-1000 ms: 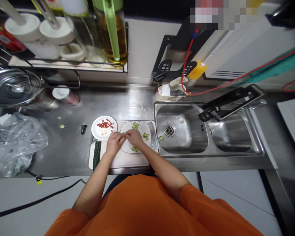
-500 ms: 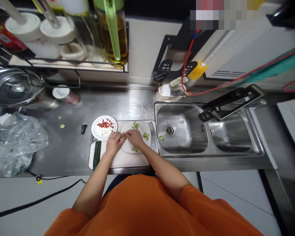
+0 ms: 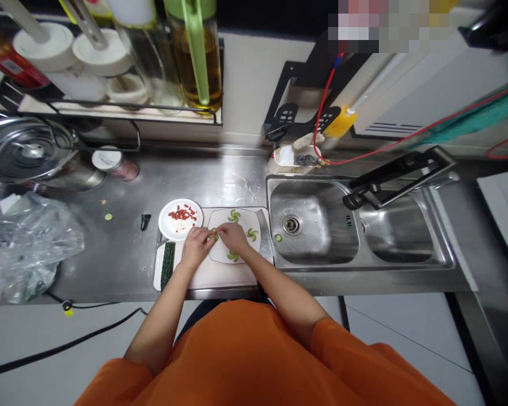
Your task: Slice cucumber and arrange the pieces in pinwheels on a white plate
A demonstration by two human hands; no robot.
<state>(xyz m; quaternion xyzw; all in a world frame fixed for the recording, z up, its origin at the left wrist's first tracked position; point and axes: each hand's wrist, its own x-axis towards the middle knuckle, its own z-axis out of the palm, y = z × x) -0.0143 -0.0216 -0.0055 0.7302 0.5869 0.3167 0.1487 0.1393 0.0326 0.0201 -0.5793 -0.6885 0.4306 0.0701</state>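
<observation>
My left hand (image 3: 196,246) and my right hand (image 3: 232,237) meet over the left side of a white squarish plate (image 3: 237,239). Both have their fingertips pinched together, nearly touching, by a small bunch of green cucumber slices (image 3: 213,232). What sits between the fingertips is too small and covered to make out. Fanned cucumber slices (image 3: 234,216) lie at the plate's far side, with similar bunches at its right and near sides. Just beyond my left hand, a round white plate (image 3: 166,225) bears small red dried berries (image 3: 182,214). Left of that hand lies a dark green cucumber length (image 3: 167,264).
A white cutting board (image 3: 211,279) lies beneath the squarish plate, with a knife blade (image 3: 264,225) along its right side. A double sink (image 3: 317,259) adjoins on the right. Cucumber end (image 3: 145,221), plastic bag (image 3: 34,242) and lidded pot (image 3: 29,149) are leftward. Bottles (image 3: 195,67) stand on a rack above.
My fingertips have shifted only very slightly at the same spot over the plate. The view has moved a little; the plates and food have stayed in place.
</observation>
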